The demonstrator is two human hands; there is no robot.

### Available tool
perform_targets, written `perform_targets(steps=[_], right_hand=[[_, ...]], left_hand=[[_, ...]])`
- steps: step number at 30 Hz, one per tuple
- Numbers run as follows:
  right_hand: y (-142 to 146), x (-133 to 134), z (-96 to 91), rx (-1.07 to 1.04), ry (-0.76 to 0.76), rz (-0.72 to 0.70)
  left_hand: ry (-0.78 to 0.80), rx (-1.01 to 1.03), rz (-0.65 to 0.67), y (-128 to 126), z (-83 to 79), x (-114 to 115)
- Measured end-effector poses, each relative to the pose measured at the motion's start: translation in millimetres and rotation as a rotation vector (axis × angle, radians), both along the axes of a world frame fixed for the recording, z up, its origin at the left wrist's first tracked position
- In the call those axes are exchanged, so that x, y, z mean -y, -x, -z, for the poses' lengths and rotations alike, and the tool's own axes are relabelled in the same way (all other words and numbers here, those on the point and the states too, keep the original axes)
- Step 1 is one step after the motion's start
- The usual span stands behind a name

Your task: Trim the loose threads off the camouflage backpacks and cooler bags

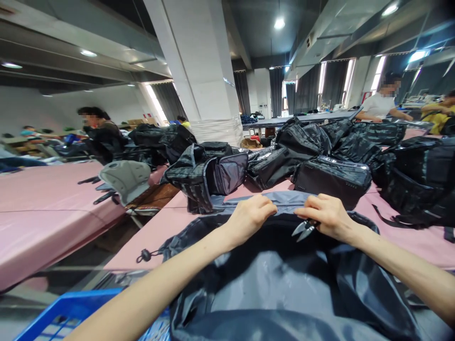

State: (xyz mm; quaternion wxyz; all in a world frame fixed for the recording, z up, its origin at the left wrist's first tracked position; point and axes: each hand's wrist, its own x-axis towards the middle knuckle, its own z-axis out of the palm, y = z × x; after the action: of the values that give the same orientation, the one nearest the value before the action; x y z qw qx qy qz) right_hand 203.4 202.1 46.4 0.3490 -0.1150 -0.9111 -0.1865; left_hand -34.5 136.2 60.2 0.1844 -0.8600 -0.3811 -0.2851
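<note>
An open bag (273, 279) with a grey lining spreads directly in front of the person, its mouth facing up toward the camera and its far rim over the near edge of the pink surface (142, 244); the left hand (254, 213) has its grip closed on that far rim, thumb and fingers together on the fabric; the right hand (329, 215), a short way along the same rim, has its fingers curled around thread snips (305, 229), the blades slightly apart and pointing down into the mouth, while its fingertips pinch the edge; a cord lock (144, 255) hangs out at the bag's left side; just beyond stands a camouflage bag (192, 182) with its flap open, and a black backpack (423, 180) sits at the right; a blue plastic crate (88, 296) shows at lower left.
</note>
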Motion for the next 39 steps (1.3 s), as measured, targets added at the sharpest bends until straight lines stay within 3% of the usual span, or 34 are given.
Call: perform_targets(steps=[6, 11, 16, 20, 27, 30, 33, 36, 39], right_hand=[[2, 3, 3.0, 0.211, -0.223, -0.06], [3, -3, 3.7, 0.22, -0.194, -0.06], [2, -4, 3.5, 0.201, -0.118, -0.091], [1, -2, 4.6, 0.109, 0.012, -0.12], [3, 1, -3.9, -0.245, 0.52, -0.223], [5, 3, -8.9, -0.32, 0.566, -0.162], [6, 8, -12.5, -0.345, 0.567, 0.017], [8, 18, -14.6, -0.273, 0.541, 0.229], [11, 27, -15.2, -0.178, 0.513, 0.329]], left_hand=[[-0.018, -0.097, 0.013, 7, 2.8, 10], [-0.052, -0.27, -0.1, -4, 0.0, 8], [0.051, -0.44, -0.215, -16, -6.2, 9], [0.048, -0.494, -0.215, -19, -6.9, 9], [-0.065, -0.441, -0.17, -15, 1.5, 7], [-0.135, -0.461, -0.161, -16, 3.7, 5], [-0.184, -0.43, -0.17, -14, 6.5, 1], [-0.24, -0.316, -0.181, -11, 11.0, -4], [-0.277, -0.224, -0.163, -9, 14.6, -5]])
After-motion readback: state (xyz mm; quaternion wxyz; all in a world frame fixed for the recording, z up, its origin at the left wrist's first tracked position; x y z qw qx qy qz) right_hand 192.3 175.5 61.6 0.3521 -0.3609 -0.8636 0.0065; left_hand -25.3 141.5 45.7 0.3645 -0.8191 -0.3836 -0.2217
